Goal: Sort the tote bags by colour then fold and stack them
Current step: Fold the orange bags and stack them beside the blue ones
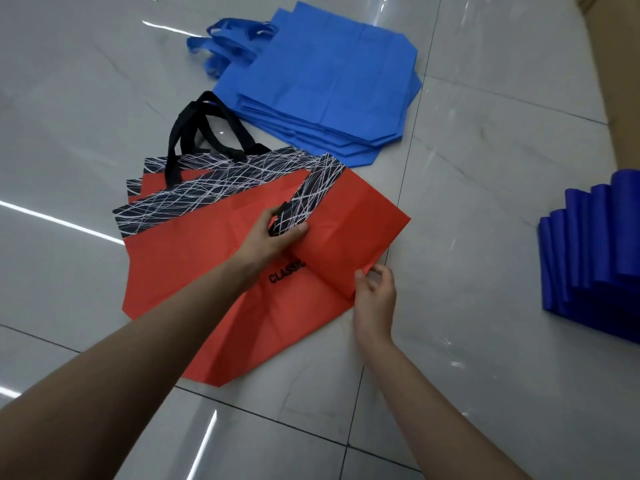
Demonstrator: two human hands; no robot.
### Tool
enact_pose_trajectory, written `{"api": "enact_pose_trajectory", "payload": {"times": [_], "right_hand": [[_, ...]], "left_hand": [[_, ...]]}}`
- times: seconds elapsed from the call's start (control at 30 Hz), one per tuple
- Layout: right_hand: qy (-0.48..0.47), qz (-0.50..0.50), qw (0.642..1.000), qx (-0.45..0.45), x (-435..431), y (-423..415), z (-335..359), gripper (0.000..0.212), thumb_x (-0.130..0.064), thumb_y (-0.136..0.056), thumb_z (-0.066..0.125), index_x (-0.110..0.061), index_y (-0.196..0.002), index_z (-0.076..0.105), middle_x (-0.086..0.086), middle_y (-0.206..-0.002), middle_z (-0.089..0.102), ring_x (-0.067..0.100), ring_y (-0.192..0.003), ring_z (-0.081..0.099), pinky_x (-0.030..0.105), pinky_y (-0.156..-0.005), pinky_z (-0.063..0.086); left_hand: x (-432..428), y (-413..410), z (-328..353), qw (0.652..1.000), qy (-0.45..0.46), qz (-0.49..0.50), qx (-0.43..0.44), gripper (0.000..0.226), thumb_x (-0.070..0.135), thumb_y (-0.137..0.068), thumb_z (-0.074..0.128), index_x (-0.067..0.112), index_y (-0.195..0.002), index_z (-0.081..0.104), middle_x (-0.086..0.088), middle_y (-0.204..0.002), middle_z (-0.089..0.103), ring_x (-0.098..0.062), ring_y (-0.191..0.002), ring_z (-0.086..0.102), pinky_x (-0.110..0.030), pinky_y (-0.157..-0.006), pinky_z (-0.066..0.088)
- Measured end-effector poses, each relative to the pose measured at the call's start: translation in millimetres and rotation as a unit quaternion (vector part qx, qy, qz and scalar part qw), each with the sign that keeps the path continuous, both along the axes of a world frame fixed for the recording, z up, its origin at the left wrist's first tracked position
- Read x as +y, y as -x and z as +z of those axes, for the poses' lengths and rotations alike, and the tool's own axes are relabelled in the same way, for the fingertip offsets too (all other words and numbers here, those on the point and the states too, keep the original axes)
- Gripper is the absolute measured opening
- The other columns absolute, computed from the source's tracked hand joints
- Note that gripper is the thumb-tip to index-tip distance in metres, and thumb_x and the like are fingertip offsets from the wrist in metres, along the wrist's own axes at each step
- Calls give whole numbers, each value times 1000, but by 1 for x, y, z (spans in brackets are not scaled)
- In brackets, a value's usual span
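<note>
Red tote bag lies flat on the floor right under both hands. It is the topmost of a small fanned pile, and its right side is folded over toward the middle. The left hand grips the upper corner of that folded flap. Its thumb and fingers curl round the black band with white scribbled lines that runs along the bag's top edge. The right hand pinches the flap's lower corner between thumb and fingertips, at the bag's right edge. The hands are apart, one at each end of the fold, both clamped on the same bag.

Between the hands, just below the left one, black print on the red cloth reads "CLASSIC". The flap's edge meets the last letter.

Beyond and to the left of the left hand, the patterned top bands of more red bags stick out from beneath in steps. Their black handles loop onward across the floor. Farther past the left hand, just beside the far end of those handles, sits a pile of light blue bags, lying flat with their handles pointing left. Well to the right of the right hand is a stack of folded dark blue bags, partly cut off by the picture's edge. Glossy grey floor tiles carry everything. A tan board runs along the far right corner.
</note>
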State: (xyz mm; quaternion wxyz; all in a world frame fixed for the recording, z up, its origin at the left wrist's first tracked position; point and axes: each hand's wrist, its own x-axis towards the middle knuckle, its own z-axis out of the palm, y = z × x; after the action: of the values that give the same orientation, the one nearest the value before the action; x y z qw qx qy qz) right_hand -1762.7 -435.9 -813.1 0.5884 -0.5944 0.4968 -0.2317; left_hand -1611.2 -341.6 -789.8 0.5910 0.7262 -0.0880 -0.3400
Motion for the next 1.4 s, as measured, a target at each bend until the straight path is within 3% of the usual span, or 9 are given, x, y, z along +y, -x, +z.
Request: {"api": "enact_pose_trajectory", "payload": {"times": [0.13,0.23,0.4,0.6,0.77,0.97,1.1,1.23,1.4], "right_hand": [[10,-25,998,50,-1,-11,4,31,-3,-89,55,-9,-118,48,7,-100,65,15,-85,61,21,-78,47],[178,-48,977,104,2,-16,9,56,1,-78,59,0,-131,40,18,-127,48,30,-116,48,32,-100,33],[489,172,835,184,-17,-21,3,50,-29,-86,43,-15,-134,48,14,-143,43,33,-131,39,49,-108,29],[420,295,795,324,-24,-13,-31,55,-43,-96,21,-23,-144,38,9,-152,32,42,-135,33,49,-108,31],[430,247,806,322,-13,-13,-36,50,-33,-95,30,-13,-136,50,16,-144,44,40,-126,47,47,-99,43],[466,250,787,317,-30,-18,-28,50,-38,-91,36,-12,-128,58,16,-134,53,33,-102,57,38,-80,51],[478,266,769,330,-33,-24,-34,52,-38,-92,34,-13,-132,55,17,-137,50,35,-114,54,44,-93,45],[523,277,740,319,-27,-28,-33,54,-31,-91,32,-8,-138,47,17,-146,40,35,-132,41,52,-109,26],[538,459,692,145,-31,-63,-24,57,-20,-87,29,-10,-142,40,7,-150,36,28,-139,32,45,-112,25]], "left_hand": [[-13,-1,-17,992,-83,82,-38,49,23,-75,78,16,-113,47,-15,-113,61,-23,-94,60,-40,-91,50],[-13,-4,-22,985,-134,68,-90,54,23,-75,78,12,-116,45,-7,-110,56,-26,-104,56,-38,-93,46],[-2,-19,-8,966,-143,-105,-188,51,20,-76,77,12,-115,46,0,-93,54,-17,-85,53,-24,-73,38],[-1,-7,-15,952,-217,-42,-212,71,45,-77,71,13,-132,40,-14,-122,55,-28,-111,54,-35,-94,43],[-14,58,-14,950,-207,138,-187,56,43,-95,46,7,-135,31,-23,-105,63,-41,-99,59,-42,-80,43],[-25,49,-26,893,-336,102,-282,55,43,-97,41,11,-140,28,-20,-109,64,-42,-97,60,-44,-73,42],[-23,47,-35,856,-363,77,-359,58,40,-96,41,3,-140,34,-21,-113,59,-40,-86,62,-40,-60,43],[-4,54,-55,805,-335,-15,-489,55,31,-94,35,5,-143,33,-18,-146,36,-28,-132,36,-45,-104,29],[4,51,-59,814,-348,-86,-458,62,33,-92,24,0,-144,28,-18,-153,23,-29,-142,23,-47,-110,21]]}}
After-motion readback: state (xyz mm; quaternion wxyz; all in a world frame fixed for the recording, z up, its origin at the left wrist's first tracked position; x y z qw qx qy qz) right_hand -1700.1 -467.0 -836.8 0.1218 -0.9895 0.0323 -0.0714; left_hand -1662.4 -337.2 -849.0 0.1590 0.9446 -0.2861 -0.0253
